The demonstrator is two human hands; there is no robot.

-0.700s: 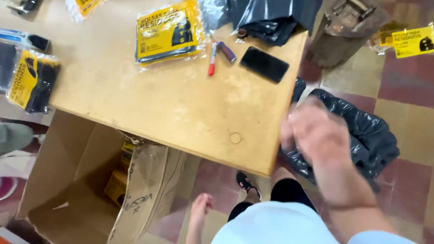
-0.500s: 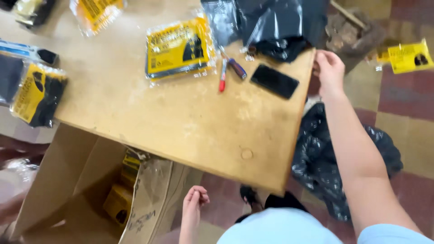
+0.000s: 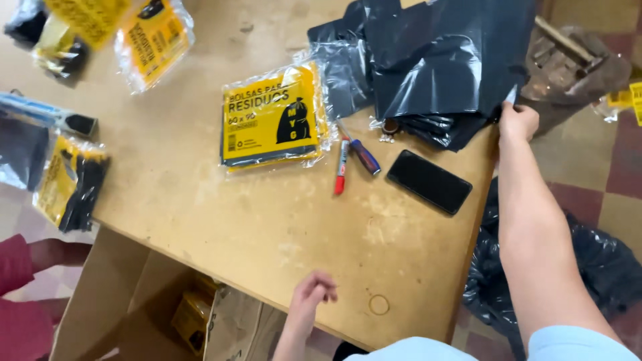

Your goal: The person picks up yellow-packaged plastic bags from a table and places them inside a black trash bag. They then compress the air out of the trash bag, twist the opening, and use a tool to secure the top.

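Plastic, black and shiny, is what your right hand (image 3: 516,122) has hold of: your fingers pinch the edge of the black bag pile (image 3: 438,63) at the table's far right corner, up at about one o'clock in the view. Your arm stretches long from the bottom right to get there. Your left hand (image 3: 313,292) rests low down at six o'clock, by the near edge of the wooden table (image 3: 200,220), with its fingers loosely curled and nothing in them. Just beside the pile, toward the middle, lies a flat yellow pack of bags (image 3: 273,120). Near it sit a red marker (image 3: 341,167) and a small screwdriver (image 3: 361,154), tips close together. A black phone (image 3: 429,181) lies flat at about three o'clock from them. More yellow packs (image 3: 154,37) are at eleven o'clock. An open cardboard box (image 3: 120,314) stands on the floor at seven o'clock. Another black bag (image 3: 602,267) sits on the floor at four o'clock.
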